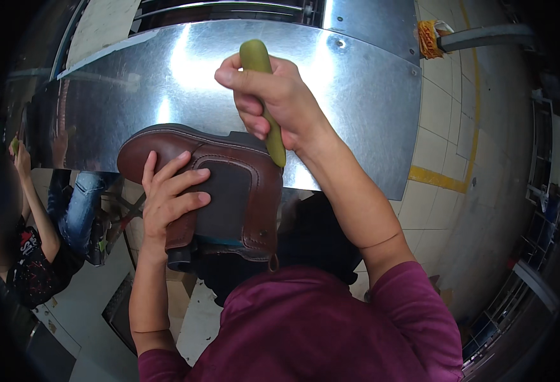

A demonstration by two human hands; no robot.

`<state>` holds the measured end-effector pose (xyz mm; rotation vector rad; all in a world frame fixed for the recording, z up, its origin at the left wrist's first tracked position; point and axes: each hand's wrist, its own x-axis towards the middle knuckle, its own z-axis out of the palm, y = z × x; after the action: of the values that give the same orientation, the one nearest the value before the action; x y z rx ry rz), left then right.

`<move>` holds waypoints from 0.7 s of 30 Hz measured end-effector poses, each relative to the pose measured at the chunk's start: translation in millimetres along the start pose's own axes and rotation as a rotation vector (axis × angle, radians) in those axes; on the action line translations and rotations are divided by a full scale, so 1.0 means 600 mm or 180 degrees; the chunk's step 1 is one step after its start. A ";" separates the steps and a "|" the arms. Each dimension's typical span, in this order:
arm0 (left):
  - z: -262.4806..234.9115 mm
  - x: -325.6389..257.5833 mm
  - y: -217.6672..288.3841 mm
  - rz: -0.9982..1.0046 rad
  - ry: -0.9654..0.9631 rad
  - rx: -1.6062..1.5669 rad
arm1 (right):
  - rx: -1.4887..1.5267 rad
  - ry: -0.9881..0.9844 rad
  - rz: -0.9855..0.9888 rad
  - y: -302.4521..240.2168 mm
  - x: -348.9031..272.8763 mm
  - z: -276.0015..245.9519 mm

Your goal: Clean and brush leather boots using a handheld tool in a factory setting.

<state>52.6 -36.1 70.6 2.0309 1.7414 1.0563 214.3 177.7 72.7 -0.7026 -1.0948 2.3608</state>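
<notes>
A brown leather ankle boot (pixel 266 191) with a dark elastic side panel (pixel 224 200) lies on its side at the table's near edge, toe to the left. Its sole side faces away from me, and a pull loop hangs at the shaft's end. My left hand (pixel 168 194) grips it over the front, fingers spread across the leather; the thumb is hidden. My right hand (pixel 273 95) is closed around an olive-green tapered stick (pixel 275 137). The stick's lower tip is at the boot's heel area; whether it presses on the leather I cannot tell.
The shiny metal table (pixel 363 114) spans the space ahead, with a slatted opening (pixel 223 16) beyond it. At left another person (pixel 38 248) in dark clothing works by the same table. On the right are a tiled floor (pixel 436 114) and a grey bar wrapped in yellow (pixel 429 39).
</notes>
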 end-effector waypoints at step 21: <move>-0.023 0.017 0.026 -0.0388 -0.0245 -0.0337 | -0.1341 -0.0707 -0.0500 0.000 0.008 0.037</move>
<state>55.2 -34.0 93.7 1.8524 1.7092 0.9970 197.2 167.9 84.1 -0.4726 -1.7080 2.1303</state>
